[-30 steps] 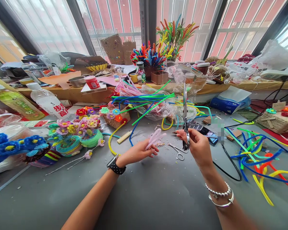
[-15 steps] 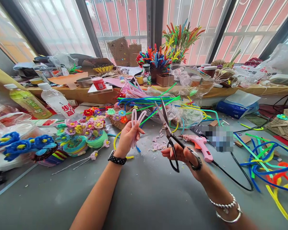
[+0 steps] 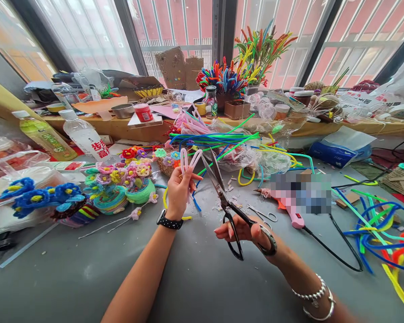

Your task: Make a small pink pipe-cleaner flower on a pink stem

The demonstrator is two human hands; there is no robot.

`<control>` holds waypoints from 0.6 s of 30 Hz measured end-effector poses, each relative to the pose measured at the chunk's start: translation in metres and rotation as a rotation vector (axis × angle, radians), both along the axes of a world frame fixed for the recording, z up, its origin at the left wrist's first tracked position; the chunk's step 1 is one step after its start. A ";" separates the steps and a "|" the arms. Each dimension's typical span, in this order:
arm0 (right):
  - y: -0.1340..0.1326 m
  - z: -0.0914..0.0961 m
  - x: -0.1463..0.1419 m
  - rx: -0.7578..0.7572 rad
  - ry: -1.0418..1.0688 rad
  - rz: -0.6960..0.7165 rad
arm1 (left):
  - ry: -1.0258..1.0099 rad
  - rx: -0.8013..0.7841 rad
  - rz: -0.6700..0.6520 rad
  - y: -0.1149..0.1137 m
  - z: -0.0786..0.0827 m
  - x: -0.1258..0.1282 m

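Observation:
Pinched in my left hand (image 3: 181, 190) are pale pink pipe cleaners (image 3: 195, 158), bent into two narrow loops that stand up above the fingers. My right hand (image 3: 244, 231) has its fingers through the black handles of a pair of scissors (image 3: 222, 190). The blades are spread a little and point up and left, close to the right of the loops. On the table below lie small pale pink clippings (image 3: 230, 185). Beside my right hand rest small metal scissors (image 3: 263, 213) and a pink hot glue gun (image 3: 291, 211).
Fuzzy flowers (image 3: 54, 197) and flower pots (image 3: 139, 192) crowd the left. A bundle of green and blue pipe cleaners (image 3: 215, 140) lies behind my hands; loose coloured ones (image 3: 373, 220) tangle at the right. The glue gun's black cord (image 3: 336, 258) loops across the grey table (image 3: 202, 278).
The scissors and my right hand have moved left and down, bringing the blades nearer the pink loops. The small metal scissors have come into sight. The view has shifted slightly.

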State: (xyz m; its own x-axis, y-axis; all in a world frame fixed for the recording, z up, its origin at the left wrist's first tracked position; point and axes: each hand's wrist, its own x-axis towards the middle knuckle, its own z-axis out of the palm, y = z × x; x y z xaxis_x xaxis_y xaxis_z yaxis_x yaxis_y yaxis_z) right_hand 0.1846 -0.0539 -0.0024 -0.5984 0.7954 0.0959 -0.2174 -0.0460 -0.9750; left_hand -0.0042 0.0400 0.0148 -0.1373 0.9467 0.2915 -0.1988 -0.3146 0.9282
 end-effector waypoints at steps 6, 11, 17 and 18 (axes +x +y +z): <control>-0.003 0.003 -0.002 0.021 -0.019 -0.002 | 0.046 0.042 -0.008 -0.002 0.000 0.002; 0.000 0.002 0.000 -0.014 0.033 -0.042 | 0.176 0.092 -0.139 -0.008 -0.001 0.008; 0.003 0.003 0.008 -0.021 0.061 -0.159 | 0.311 0.139 -0.334 -0.014 -0.008 0.015; 0.003 0.004 0.008 -0.020 0.069 -0.165 | 0.320 0.148 -0.342 -0.015 -0.008 0.016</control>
